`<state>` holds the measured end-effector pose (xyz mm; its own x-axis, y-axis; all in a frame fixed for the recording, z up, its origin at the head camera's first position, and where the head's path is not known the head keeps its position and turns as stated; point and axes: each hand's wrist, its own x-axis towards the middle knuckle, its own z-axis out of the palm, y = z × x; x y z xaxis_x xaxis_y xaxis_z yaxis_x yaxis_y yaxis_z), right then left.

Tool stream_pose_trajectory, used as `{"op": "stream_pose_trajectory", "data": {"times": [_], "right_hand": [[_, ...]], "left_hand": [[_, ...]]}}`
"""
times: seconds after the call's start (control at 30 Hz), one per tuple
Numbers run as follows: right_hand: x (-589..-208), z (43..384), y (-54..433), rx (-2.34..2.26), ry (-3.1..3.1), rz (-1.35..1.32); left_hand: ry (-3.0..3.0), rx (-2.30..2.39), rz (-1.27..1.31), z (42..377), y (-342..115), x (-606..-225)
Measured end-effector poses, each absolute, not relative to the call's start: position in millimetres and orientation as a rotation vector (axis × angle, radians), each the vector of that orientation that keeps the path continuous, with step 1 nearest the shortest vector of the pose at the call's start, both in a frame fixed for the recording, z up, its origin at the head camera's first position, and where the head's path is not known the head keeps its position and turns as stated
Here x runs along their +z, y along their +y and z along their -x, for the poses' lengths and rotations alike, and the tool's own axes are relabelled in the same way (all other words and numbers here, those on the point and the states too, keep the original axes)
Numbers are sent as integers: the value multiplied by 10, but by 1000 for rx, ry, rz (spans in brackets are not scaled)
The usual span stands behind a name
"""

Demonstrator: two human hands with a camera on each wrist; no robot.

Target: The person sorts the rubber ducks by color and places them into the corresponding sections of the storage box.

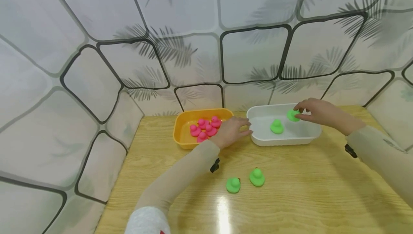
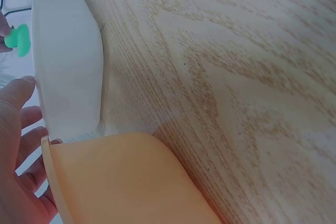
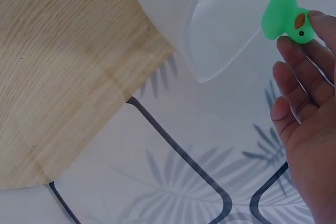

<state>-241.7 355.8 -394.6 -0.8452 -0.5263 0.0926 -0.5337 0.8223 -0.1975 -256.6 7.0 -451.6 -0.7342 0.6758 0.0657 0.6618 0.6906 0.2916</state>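
Note:
My right hand pinches a green rubber duck by its head between thumb and fingertips, over the right part of the white tray. A second green duck sits inside that tray. My left hand reaches between the two trays with loosely extended fingers, the fingertips right at the white tray's left rim; nothing is in its grasp. Below it in the head view, two more green ducks, one on the left and one on the right, stand on the wooden table.
Left of the white tray stands an orange tray with several pink ducks in it, its right end partly covered by my left hand. A patterned wall rises directly behind both trays, and another closes off the left side.

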Motion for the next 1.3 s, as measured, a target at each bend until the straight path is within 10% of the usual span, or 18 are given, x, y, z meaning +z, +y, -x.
{"op": "stream_pose_trajectory", "data": {"times": [1.3], "right_hand": [[-4021, 2286, 3490, 369, -3030, -880]], "left_hand": [[2861, 437, -1127, 2528, 68, -4475]]}}
